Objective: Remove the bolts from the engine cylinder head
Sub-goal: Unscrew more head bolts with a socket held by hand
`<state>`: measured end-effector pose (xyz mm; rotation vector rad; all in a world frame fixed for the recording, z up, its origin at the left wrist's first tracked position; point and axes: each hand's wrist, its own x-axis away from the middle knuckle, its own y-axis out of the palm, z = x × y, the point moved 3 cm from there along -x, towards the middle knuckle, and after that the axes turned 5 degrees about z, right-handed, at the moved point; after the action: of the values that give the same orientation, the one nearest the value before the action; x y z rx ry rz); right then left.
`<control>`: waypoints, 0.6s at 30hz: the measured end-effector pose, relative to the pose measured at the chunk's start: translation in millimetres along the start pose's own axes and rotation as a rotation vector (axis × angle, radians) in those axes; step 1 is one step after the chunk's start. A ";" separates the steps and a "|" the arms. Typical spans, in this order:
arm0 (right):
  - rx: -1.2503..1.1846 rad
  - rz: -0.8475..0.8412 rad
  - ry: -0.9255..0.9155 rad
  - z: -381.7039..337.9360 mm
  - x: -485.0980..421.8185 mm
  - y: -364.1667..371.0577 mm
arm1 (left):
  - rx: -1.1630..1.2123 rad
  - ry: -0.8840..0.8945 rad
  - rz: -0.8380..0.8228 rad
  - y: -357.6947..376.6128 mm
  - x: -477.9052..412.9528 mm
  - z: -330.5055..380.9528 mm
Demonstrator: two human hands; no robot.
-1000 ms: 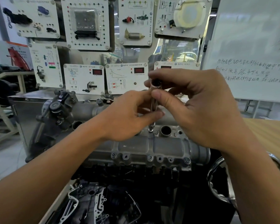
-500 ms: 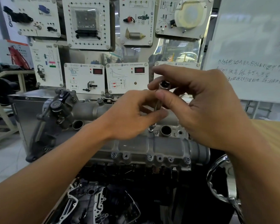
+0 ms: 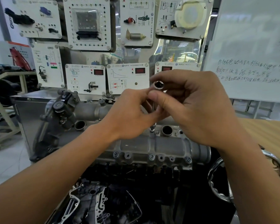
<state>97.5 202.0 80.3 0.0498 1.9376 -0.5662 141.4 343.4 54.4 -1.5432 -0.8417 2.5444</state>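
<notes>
Cast aluminium cylinder head spans centre frame, long axis 9-to-3 o'clock, top face up. Your right grip pinches the upper end of the socket driver between thumb and forefinger. Your left grip, coming in from 9 o'clock, pinches the shaft just below, fingers curled round it.

Driver long axis is near vertical, 12-to-6, leaning slightly toward 1 o'clock. Its open socket mouth points up at you. The lower tip sits on what looks like a bolt on the head's top face, just at 9 o'clock of a round bore.

Judged step: spinning that bolt out by finger. Next: hold the tip square, turn anticlockwise, lift the bolt clear. Front-flange bolts not yet removed.
</notes>
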 end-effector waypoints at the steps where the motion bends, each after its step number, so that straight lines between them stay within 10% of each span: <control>1: -0.008 -0.063 0.004 -0.7 -0.3 0.5 | 0.014 -0.007 -0.080 0.4 1.7 -1.7; 5: 0.057 -0.246 -0.004 -3.1 -4.4 -2.5 | -0.067 -0.006 -0.237 0.5 10.5 -7.9; 13: 0.091 -0.115 0.070 -2.1 -12.1 6.8 | -0.216 -0.135 0.074 2.0 6.0 -6.9; 18: 0.103 -0.121 0.091 3.2 -12.3 6.3 | 0.030 -0.097 -0.154 -1.2 2.4 -5.7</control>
<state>107.3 209.0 87.7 0.0238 2.0078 -0.7555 144.7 347.5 51.0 -1.3010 -0.8908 2.5252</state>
